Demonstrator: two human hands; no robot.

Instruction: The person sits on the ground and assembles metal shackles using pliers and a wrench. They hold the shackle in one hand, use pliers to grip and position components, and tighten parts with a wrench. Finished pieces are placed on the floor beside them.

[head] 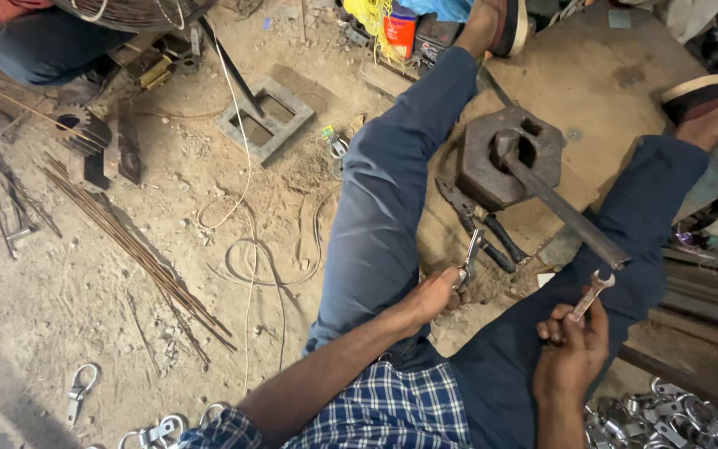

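Seated, legs astride the block (508, 158) to keep work close. Left hand (434, 295) clenched on a clip (469, 259) just below the block; right hand (572, 345) gripping a spanner (589, 295) under its bar (563, 212), ready for leverage.

— What is worn on the upper body?
— A checked shirt (392, 411) in blue and white is seen, its sleeves rolled up above the elbows, so the forearms are left bare.

— And the legs?
— Plain dark blue trousers (392, 191) are worn, creased at the knees and dusted in places.

— What is on the feet?
— Open sandals (708, 91) with dark uppers and pale soles are worn; no socks are seen.

— Is anything worn on the hands (571, 353)?
— Both are left bare.
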